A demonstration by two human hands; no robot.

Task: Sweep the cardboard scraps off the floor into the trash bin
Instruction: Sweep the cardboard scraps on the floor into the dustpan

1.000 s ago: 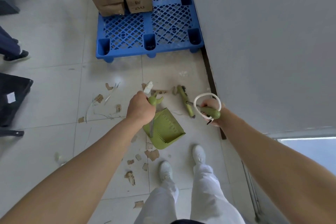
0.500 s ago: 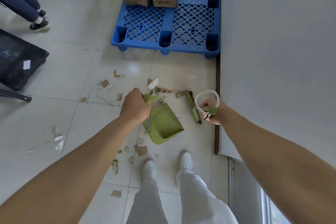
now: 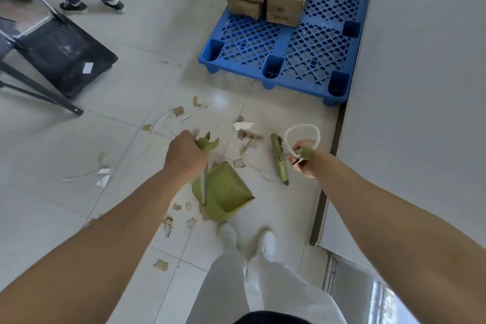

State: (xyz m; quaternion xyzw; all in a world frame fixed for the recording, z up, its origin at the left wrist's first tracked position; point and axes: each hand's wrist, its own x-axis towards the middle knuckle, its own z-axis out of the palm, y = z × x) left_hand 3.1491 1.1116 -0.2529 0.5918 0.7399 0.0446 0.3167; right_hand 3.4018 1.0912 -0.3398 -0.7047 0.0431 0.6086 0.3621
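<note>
Two hands grip green tools: the left hand [image 3: 185, 155] is closed on the dustpan [image 3: 223, 192] handle, pan resting on the floor [image 3: 126, 118]; the right hand [image 3: 302, 158] is closed on the broom [image 3: 279, 158] handle; cardboard scraps [image 3: 181, 212] lie scattered around the pan, some beside it

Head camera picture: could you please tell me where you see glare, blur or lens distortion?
Head view: a soft glare patch on the floor tiles near the blue pallet; wide-angle stretch swells both forearms at the edges; the trouser legs at the bottom look smeared.
</note>
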